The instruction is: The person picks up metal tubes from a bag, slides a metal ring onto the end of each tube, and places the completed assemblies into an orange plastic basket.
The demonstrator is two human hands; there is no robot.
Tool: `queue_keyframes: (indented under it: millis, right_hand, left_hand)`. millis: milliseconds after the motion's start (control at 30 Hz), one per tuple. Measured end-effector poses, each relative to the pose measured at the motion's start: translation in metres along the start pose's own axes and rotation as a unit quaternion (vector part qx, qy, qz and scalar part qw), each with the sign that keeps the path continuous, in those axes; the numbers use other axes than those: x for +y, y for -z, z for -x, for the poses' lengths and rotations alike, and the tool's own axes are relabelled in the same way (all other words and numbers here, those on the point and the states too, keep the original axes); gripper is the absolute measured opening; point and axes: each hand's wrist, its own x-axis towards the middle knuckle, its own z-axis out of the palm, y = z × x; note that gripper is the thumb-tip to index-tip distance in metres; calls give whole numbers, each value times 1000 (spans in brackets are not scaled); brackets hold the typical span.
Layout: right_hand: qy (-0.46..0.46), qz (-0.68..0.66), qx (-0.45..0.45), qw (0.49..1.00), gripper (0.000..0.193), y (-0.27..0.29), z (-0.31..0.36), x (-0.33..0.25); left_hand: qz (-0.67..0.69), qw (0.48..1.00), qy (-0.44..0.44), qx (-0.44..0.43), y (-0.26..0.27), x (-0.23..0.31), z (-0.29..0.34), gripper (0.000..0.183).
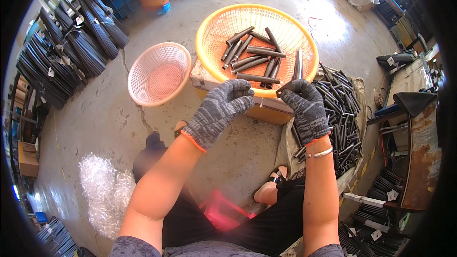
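Note:
Both hands wear grey knitted gloves with orange cuffs. My right hand [307, 107] is closed on a dark metal tube [298, 65], which stands nearly upright at the near right rim of the orange plastic basket [205, 62]. A small dark flat piece [283, 89] sticks out by its fingertips; whether it belongs to the tube I cannot tell. Left of it, my left hand [219, 109] hovers before the near rim, fingers loosely curled, a gap to the thumb and nothing visible between them. Several short dark tubes [257, 78] lie criss-crossed in the basket.
A cardboard box [269, 113] supports the basket. To its right, many short tubes [340, 114] are heaped on a sheet. A pale pink basket [138, 83] stands left on the concrete floor. Clear plastic wrap [102, 190] lies near left; bundled long rods [71, 43] lean behind.

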Motion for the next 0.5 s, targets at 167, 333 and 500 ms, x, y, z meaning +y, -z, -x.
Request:
queue_keyframes:
  millis: [167, 333, 500]
  right_hand:
    - [65, -65, 68, 993, 8, 14, -9, 5]
    - [99, -158, 83, 979, 16, 11, -8, 2]
    - [109, -235, 80, 963, 12, 7, -7, -3]
  left_hand:
    - [-4, 1000, 6, -4, -3, 4, 1, 41]
    - [-13, 1000, 2, -10, 2, 0, 0, 39]
    - [-16, 1000, 7, -4, 2, 1, -4, 35]
